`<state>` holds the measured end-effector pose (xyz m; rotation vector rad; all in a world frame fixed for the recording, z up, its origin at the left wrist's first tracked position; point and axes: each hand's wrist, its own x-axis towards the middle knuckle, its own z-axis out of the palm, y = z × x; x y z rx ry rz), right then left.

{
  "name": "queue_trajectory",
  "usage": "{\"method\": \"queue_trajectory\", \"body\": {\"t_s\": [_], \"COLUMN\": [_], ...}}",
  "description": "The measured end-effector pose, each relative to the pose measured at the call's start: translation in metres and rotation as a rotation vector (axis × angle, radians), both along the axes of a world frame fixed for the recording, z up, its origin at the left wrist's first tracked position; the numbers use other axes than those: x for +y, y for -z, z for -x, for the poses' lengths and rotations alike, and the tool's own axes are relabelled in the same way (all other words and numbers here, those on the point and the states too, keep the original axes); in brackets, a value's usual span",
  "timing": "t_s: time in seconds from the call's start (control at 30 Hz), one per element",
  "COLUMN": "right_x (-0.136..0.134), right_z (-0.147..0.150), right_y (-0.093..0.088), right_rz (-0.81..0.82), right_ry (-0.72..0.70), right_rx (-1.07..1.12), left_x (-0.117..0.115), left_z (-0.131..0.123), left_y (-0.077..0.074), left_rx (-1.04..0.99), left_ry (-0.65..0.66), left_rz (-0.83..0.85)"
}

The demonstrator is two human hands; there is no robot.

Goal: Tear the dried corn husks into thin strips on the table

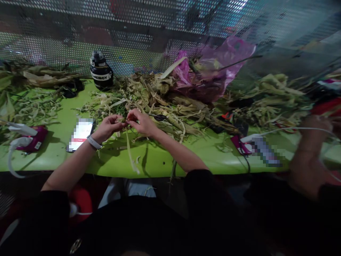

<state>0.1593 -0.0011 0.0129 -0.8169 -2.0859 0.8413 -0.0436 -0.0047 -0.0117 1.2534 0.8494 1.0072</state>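
My left hand (109, 127), with a pale band on its wrist, is closed in a pinch over the green table. Facing it, fingertips almost touching, my right hand (141, 122) is pinched as well. Between them they grip a pale green strip of dried corn husk (129, 149), whose long end hangs down towards the table's front edge. The exact hold at the fingertips is too small to make out. Just beyond both hands spreads a heap of dry, twisted husks (149, 94). A lit phone (81, 133) lies beside my left wrist.
A dark bottle (101, 73) and a pink plastic bag (210, 81) stand at the back, before a perforated metal screen (149, 46). Magenta sockets with plugs (38, 138) sit at left. More husks (266, 99) lie at right, near another person's arm (306, 153) and a cable.
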Motion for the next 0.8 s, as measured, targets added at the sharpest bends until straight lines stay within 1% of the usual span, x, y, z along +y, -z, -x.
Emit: {"method": "queue_trajectory", "body": {"t_s": [0.1,0.2,0.27,0.33,0.43,0.57,0.67,0.73,0.8], "right_x": [0.000,0.001,0.001,0.001,0.000,-0.001,-0.001,0.000,-0.001], "right_z": [-0.006,-0.010,-0.008,-0.004,-0.001,-0.002,-0.003,-0.002,0.000], "right_y": [-0.007,-0.012,-0.011,-0.007,-0.002,-0.002,-0.004,-0.004,-0.003], "right_rz": [-0.016,-0.148,-0.237,-0.297,-0.349,-0.325,-0.279,-0.274,-0.277], "right_ry": [-0.037,0.031,0.047,0.025,0.030,0.050,-0.013,-0.042,-0.015], "right_rx": [-0.049,-0.163,-0.304,-0.408,-0.454,-0.536,-0.595,-0.578,-0.487], "left_x": [-0.003,-0.006,-0.007,-0.008,-0.009,-0.010,-0.009,-0.009,-0.009], "left_z": [-0.001,-0.006,-0.009,-0.011,-0.012,-0.015,-0.018,-0.018,-0.018], "left_y": [-0.004,-0.005,-0.003,0.000,0.003,0.003,0.002,0.002,0.002], "left_rx": [0.069,0.189,0.221,0.222,0.222,0.239,0.241,0.235,0.237], "left_ry": [0.063,0.157,0.204,0.233,0.271,0.295,0.317,0.318,0.324], "left_rz": [-0.025,-0.068,-0.101,-0.116,-0.080,-0.050,-0.039,-0.031,-0.032]}}
